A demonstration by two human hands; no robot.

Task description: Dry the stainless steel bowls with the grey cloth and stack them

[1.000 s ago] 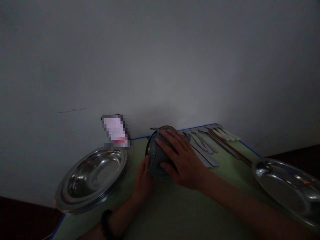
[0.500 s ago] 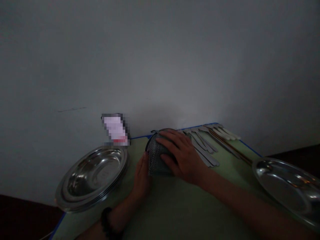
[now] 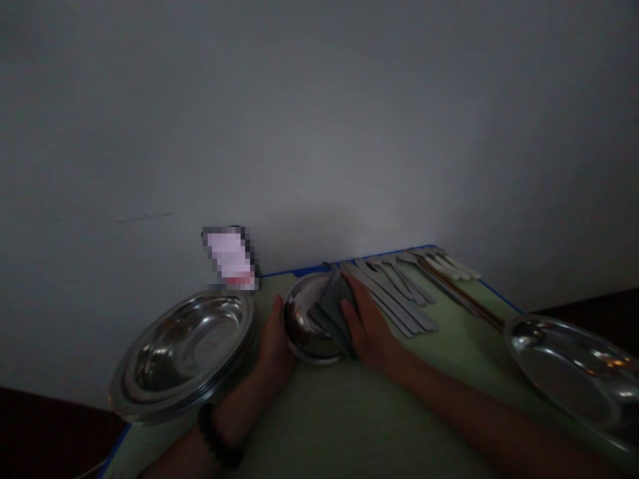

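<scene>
A shiny round metal bowl (image 3: pixel 303 327) sits between my hands on the green table; whether it faces up or down I cannot tell. Against its left edge, my left hand (image 3: pixel 277 342) grips it, thumb up and the other fingers mostly hidden. A dark grey-green cloth (image 3: pixel 333 309) with a speckled patch covers the bowl's right part. My right hand (image 3: pixel 372 326) is closed on this cloth and presses it to the bowl's side. Just right of that hand, several flat metal knives (image 3: pixel 402 313) lie side by side.
Several nested metal basins (image 3: pixel 192 352) stand at left. Behind them a blurred-out phone (image 3: pixel 230 256) leans on the wall. Spoons (image 3: pixel 399 276), brown chopsticks (image 3: pixel 454 293) and white-handled cutlery (image 3: pixel 449 264) lie back right. An oval metal dish (image 3: pixel 564 372) is at the right edge.
My right hand and the cloth have slid to the right and down, uncovering the bowl's shiny left part. My left hand stays at the bowl's left side, shifted slightly left.
</scene>
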